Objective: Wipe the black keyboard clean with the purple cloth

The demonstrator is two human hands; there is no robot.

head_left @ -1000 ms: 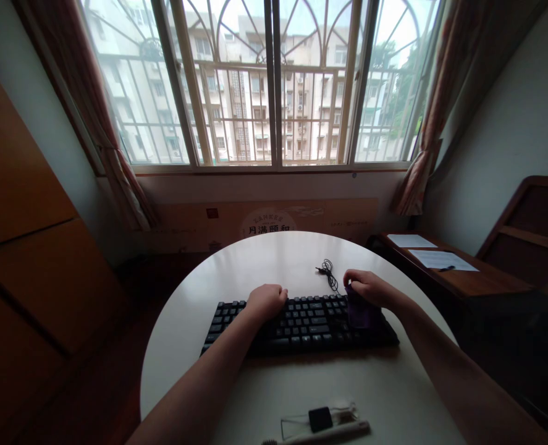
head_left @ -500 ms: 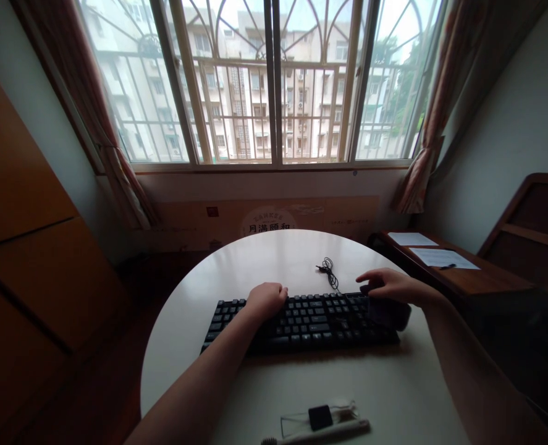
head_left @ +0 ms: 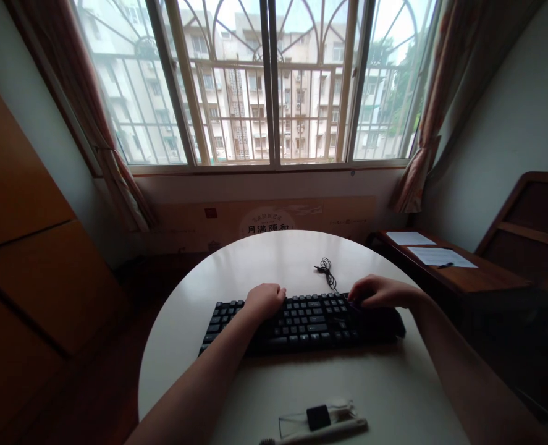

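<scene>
A black keyboard (head_left: pixel 301 326) lies across the white round table. My left hand (head_left: pixel 265 300) is closed over its far edge, left of the middle, with the fingertips hidden behind it. At the keyboard's right end, my right hand (head_left: pixel 376 290) pinches a dark cloth (head_left: pixel 381 322) against the number keys. The cloth drapes over that end and blends with the black keys, so its outline is hard to make out. A bundled black cable (head_left: pixel 327 273) lies behind the keyboard. Near me are a pale-handled brush (head_left: pixel 327 431) and a small tool with a black square (head_left: pixel 318 418) and wire loops.
The white table (head_left: pixel 185 377) has a curved rim. To the right stands a brown wooden side table (head_left: pixel 491 275) with paper sheets (head_left: pixel 442 257) and a pen (head_left: pixel 446 265). A wooden cabinet (head_left: pixel 18 247) is on the left. A barred window fills the far wall.
My right hand has shifted left and slightly down along the keyboard, its raised fingers now drawn together, and the cloth has moved with it. The left hand stays in place on the keyboard.
</scene>
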